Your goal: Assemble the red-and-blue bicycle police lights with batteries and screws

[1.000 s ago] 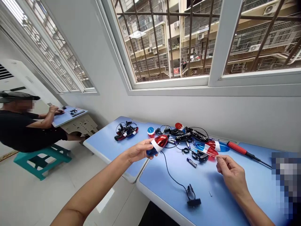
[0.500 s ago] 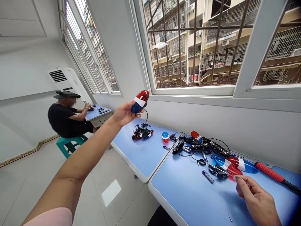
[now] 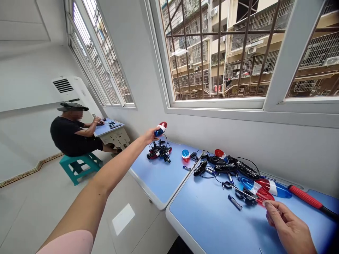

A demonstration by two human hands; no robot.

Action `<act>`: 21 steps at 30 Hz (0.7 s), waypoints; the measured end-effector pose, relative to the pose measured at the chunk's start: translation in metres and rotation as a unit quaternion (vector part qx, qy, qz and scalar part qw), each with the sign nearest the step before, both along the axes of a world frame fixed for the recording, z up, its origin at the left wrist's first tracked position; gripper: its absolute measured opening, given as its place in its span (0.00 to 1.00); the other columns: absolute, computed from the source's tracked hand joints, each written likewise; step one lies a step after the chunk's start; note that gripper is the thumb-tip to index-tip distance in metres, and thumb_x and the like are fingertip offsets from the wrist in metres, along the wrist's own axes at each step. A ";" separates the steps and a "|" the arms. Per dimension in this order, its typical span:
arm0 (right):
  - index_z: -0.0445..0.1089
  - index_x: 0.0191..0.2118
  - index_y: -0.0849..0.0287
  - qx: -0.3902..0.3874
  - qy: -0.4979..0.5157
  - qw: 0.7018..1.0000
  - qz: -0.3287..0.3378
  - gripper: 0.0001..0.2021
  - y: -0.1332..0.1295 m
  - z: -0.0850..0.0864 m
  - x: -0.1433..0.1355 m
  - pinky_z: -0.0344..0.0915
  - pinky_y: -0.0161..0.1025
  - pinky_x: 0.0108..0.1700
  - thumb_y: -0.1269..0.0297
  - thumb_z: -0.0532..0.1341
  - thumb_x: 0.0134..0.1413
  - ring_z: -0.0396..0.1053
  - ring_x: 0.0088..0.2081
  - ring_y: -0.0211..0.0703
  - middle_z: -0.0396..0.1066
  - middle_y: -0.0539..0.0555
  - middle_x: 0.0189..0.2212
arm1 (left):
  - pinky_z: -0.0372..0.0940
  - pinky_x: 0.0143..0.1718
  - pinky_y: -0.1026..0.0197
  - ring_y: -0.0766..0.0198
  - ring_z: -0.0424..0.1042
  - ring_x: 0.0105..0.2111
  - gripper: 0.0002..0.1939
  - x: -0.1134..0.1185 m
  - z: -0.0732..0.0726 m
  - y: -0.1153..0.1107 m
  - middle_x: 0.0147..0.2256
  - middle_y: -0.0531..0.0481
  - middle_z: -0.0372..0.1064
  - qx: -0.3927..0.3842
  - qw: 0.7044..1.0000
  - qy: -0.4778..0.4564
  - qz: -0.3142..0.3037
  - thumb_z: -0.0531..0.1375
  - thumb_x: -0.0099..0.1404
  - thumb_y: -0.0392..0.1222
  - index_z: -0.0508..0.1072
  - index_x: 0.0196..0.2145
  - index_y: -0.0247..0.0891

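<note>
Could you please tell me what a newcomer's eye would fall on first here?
Probably the outstretched left hand, holding a red, white and blue device near the dark pile on the left table. Then perhaps the red-handled tool beyond the right hand, on the right table.

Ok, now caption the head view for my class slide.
At blue tables, left hand holds out a red-white-blue device; right hand pinches a thin rod.

From my end I see a red-white-blue lamp [image 3: 161,128] — pale-blue tables [image 3: 206,211], a teal stool [image 3: 76,159], a red-and-black tool [image 3: 309,199].
</note>
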State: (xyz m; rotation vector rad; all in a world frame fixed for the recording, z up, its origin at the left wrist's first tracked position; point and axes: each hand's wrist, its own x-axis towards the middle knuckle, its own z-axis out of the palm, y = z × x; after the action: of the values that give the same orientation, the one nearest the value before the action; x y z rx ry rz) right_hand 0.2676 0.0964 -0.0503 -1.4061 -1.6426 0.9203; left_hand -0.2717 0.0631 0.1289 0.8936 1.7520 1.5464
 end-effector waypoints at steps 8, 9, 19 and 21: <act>0.70 0.35 0.55 0.031 0.055 0.998 0.008 0.22 -0.008 0.009 -0.003 0.57 0.37 0.22 0.40 0.58 0.50 0.60 0.21 0.41 0.61 0.47 0.17 | 0.70 0.46 0.48 0.55 0.71 0.47 0.17 0.040 -0.089 0.033 0.51 0.42 0.67 -0.213 0.952 0.220 -0.005 0.59 0.70 0.45 0.68 0.54 0.35; 0.70 0.35 0.55 0.032 0.063 0.998 0.007 0.22 -0.008 0.010 -0.002 0.57 0.37 0.22 0.40 0.58 0.51 0.59 0.21 0.41 0.61 0.47 0.17 | 0.70 0.46 0.48 0.55 0.71 0.47 0.17 0.044 -0.095 0.035 0.51 0.43 0.67 -0.230 0.939 0.254 -0.006 0.59 0.70 0.45 0.68 0.54 0.35; 0.69 0.31 0.57 0.054 0.153 0.987 -0.011 0.19 -0.013 0.025 0.008 0.57 0.36 0.24 0.44 0.60 0.54 0.57 0.20 0.38 0.60 0.47 0.16 | 0.69 0.48 0.47 0.54 0.71 0.48 0.18 0.065 -0.117 0.023 0.52 0.42 0.67 -0.316 0.798 0.510 -0.051 0.60 0.69 0.45 0.68 0.53 0.35; 0.69 0.30 0.57 0.059 0.168 0.984 0.004 0.19 -0.014 0.033 0.010 0.57 0.36 0.23 0.44 0.61 0.53 0.57 0.20 0.38 0.59 0.47 0.16 | 0.66 0.50 0.45 0.47 0.67 0.53 0.20 0.071 -0.114 0.018 0.53 0.38 0.65 -0.294 0.785 0.542 -0.051 0.61 0.67 0.46 0.69 0.53 0.34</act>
State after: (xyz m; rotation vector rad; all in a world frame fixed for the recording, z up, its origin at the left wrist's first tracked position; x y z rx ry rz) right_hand 0.2776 0.0820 -0.0170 -1.0970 -1.4228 0.9883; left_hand -0.2007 0.0813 0.0149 1.6349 2.6367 0.2029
